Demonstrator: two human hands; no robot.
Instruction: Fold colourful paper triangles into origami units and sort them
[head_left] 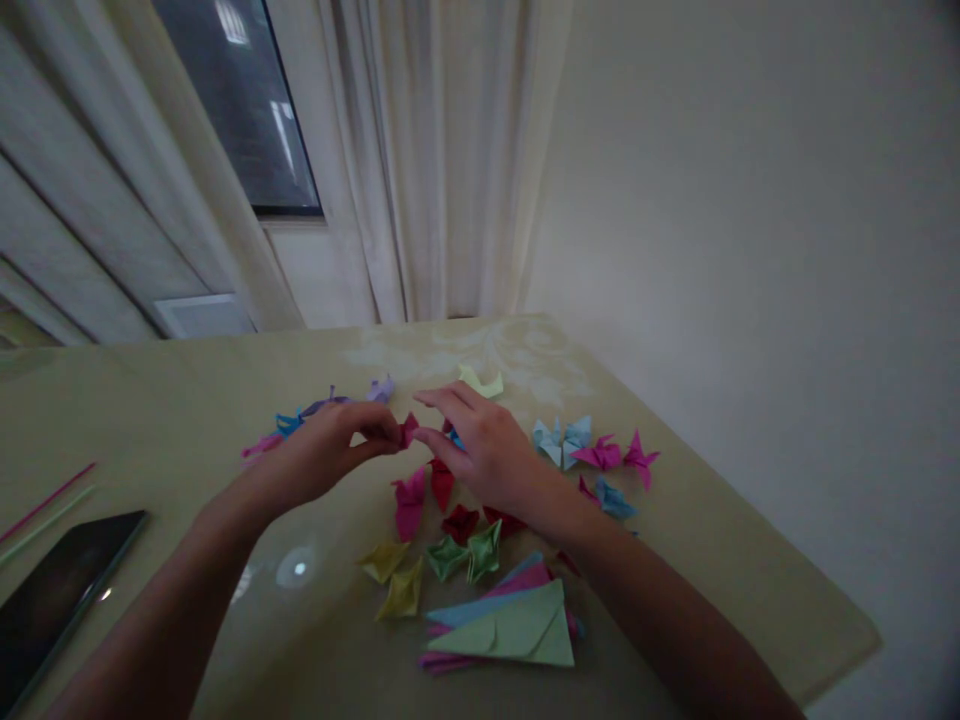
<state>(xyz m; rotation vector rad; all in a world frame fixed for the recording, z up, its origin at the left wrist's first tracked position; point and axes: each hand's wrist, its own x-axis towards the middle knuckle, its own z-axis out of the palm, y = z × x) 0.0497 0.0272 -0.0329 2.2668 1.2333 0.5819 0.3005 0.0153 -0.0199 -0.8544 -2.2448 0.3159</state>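
Both my hands meet above the middle of a beige table (187,400). My left hand (330,450) pinches a small dark pink folded paper piece (408,429) between thumb and fingers. My right hand (480,445) touches the same piece from the right, fingers curled and pinched on it. A bit of blue paper (454,438) shows under the right fingers. Below the hands lie several folded paper figures: pink (409,505), red (459,522), green (472,553) and yellow (394,580).
A stack of folded paper sheets, green on top (517,628), lies near the front. Light blue (561,440) and pink figures (619,455) sit at the right, purple and blue ones (330,405) behind the left hand. A dark tablet (60,590) and thin sticks (45,505) lie left.
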